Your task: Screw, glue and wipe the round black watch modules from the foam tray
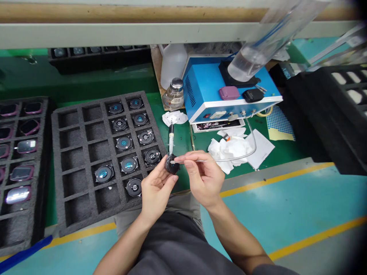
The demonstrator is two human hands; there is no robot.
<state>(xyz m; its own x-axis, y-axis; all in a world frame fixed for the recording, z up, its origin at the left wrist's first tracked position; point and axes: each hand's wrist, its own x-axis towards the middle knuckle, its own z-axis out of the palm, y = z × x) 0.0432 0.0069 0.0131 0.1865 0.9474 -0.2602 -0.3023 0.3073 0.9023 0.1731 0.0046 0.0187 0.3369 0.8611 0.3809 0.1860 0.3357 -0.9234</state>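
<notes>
My left hand (157,188) is closed on a round black watch case (171,167) without a strap, tilted toward me at the table's front edge. Pinched in my right hand (205,177) is a slim clear tube (185,157), its pale tip at the watch case; whether the tip touches cannot be made out. From that hand a thin hose (243,156) curves back to the blue box-shaped machine (209,84). Just beyond the watch case lies a syringe (171,137) with a dark end. To the left, a grey foam tray (111,147) holds several round watch cases (129,165), screens up.
A glass bottle with a metal cap (175,95) and a white jug (173,65) stand behind. Crumpled white tissues (229,151) lie right. Another foam tray (37,183) holds purple watches at far left. A shelf edge (86,34) crosses above; black trays (323,110) are stacked right.
</notes>
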